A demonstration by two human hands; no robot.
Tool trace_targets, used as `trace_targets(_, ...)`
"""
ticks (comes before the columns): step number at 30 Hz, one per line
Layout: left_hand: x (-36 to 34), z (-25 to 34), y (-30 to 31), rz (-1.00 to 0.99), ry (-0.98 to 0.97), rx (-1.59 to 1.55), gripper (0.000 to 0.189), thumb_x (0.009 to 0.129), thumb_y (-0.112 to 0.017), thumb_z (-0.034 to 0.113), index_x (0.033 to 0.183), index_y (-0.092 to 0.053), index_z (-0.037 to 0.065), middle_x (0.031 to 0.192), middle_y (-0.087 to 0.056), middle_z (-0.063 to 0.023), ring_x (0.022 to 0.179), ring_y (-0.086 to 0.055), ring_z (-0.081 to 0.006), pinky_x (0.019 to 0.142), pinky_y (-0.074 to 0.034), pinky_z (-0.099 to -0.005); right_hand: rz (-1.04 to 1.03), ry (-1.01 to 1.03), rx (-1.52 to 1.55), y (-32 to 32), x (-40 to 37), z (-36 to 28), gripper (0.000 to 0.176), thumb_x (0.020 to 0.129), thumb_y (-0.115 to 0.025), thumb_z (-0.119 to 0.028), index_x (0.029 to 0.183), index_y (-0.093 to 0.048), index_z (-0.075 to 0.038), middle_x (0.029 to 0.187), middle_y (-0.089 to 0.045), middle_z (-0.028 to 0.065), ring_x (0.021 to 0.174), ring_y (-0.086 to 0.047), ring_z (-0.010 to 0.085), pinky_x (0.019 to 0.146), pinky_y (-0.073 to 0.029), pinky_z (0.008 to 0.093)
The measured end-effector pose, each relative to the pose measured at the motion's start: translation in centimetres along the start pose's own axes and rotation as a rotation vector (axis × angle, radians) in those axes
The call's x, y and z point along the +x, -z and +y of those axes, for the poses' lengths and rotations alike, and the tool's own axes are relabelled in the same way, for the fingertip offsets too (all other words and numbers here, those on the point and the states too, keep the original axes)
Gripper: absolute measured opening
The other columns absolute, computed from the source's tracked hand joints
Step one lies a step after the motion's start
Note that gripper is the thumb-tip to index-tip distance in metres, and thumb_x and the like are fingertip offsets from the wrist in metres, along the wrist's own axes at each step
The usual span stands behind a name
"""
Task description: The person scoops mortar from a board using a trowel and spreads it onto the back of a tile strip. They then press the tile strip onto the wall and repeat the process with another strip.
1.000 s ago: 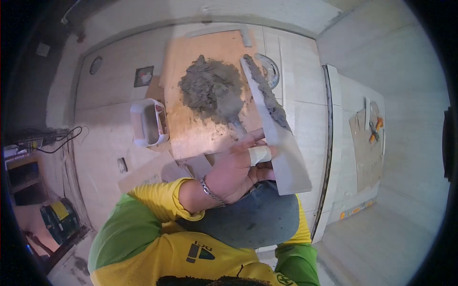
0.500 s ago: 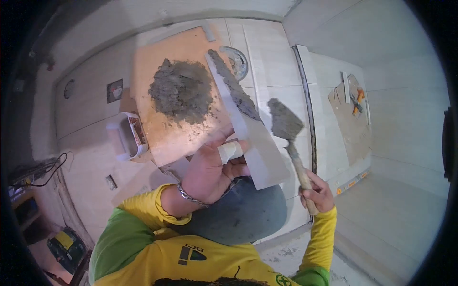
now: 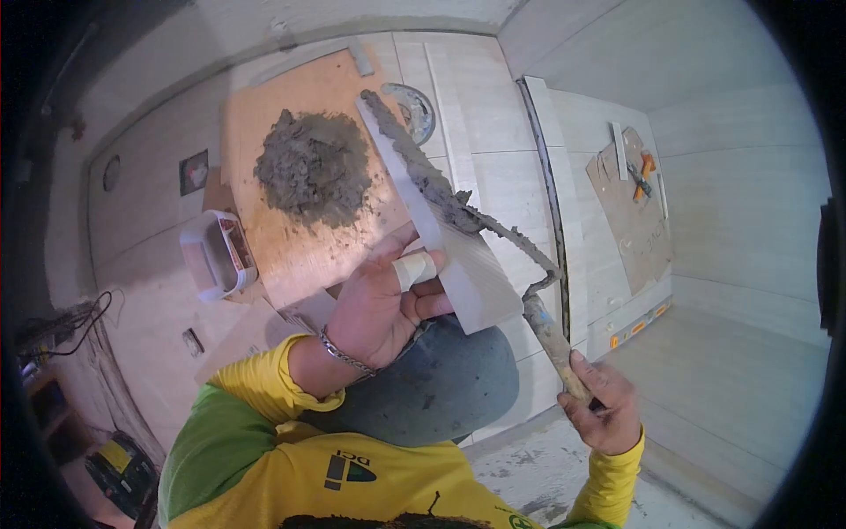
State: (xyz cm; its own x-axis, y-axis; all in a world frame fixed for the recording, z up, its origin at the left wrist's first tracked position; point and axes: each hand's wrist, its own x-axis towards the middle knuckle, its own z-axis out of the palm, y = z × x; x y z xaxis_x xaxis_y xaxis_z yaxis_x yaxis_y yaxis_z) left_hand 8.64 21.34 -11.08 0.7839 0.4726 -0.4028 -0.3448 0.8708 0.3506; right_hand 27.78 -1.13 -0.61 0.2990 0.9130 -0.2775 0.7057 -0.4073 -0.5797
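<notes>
My left hand [image 3: 383,291], with white tape round a finger, is closed on a long narrow strip of tile [image 3: 471,286] and holds it over my knee. Grey mortar [image 3: 410,159] covers the far part of the strip, while its near end is bare. In my right hand [image 3: 606,401] is the handle of a trowel [image 3: 520,240], its mortar-coated blade turned edge-on. The blade's tip touches the mortar near the middle of the strip. Left of the strip, a heap of mortar [image 3: 313,167] lies on an orange-brown board [image 3: 282,256].
A white plastic tub [image 3: 204,264] stands left of the board. Behind the strip lies a curved grey tool [image 3: 421,110]. Orange-handled tools [image 3: 645,176] rest on cardboard [image 3: 630,234] at right, near a level [image 3: 639,326]. A dark gap [image 3: 551,203] runs through the tiled floor.
The trowel has moved left onto the strip and turned from flat to edge-on, with its blade now meeting the mortar. My right hand has shifted slightly nearer to me.
</notes>
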Motion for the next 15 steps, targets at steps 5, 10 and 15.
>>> trace_targets(5,-0.1,-0.2,0.3,0.013,0.005,-0.036,0.043,0.090,-0.052,0.007,0.131,-0.040,0.000,0.115,-0.056,-0.0094,0.098,-0.063,-0.0180,0.081,-0.057,-0.0295,0.107,0.045,-0.158,-1.0,-0.6,-1.2,0.062,0.065,-0.071,0.004,0.123,-0.061,-0.014,0.074,-0.058,0.0138,0.057,-0.054,0.0254,0.053,-0.046,0.0324)
trace_targets(10,-0.6,0.6,0.2,0.006,-0.016,-0.054,0.047,0.091,-0.053,0.007,0.135,-0.038,0.000,0.119,-0.055,-0.0116,0.101,-0.062,-0.0202,0.082,-0.057,-0.0316,0.116,0.031,-0.256,1.7,-2.0,-0.6,0.061,0.065,-0.070,0.005,0.122,-0.062,-0.013,0.072,-0.057,0.0138,0.057,-0.054,0.0239,0.053,-0.044,0.0305)
trace_targets(15,-0.5,0.5,0.9,-0.010,-0.017,-0.058,0.049,0.091,-0.053,0.007,0.136,-0.035,0.000,0.120,-0.055,-0.0125,0.103,-0.062,-0.0216,0.083,-0.057,-0.0329,0.150,0.023,0.121,0.3,-2.0,2.0,0.056,0.066,-0.074,0.002,0.119,-0.063,-0.006,0.075,-0.061,0.0129,0.062,-0.056,0.0197,0.059,-0.045,0.0316)
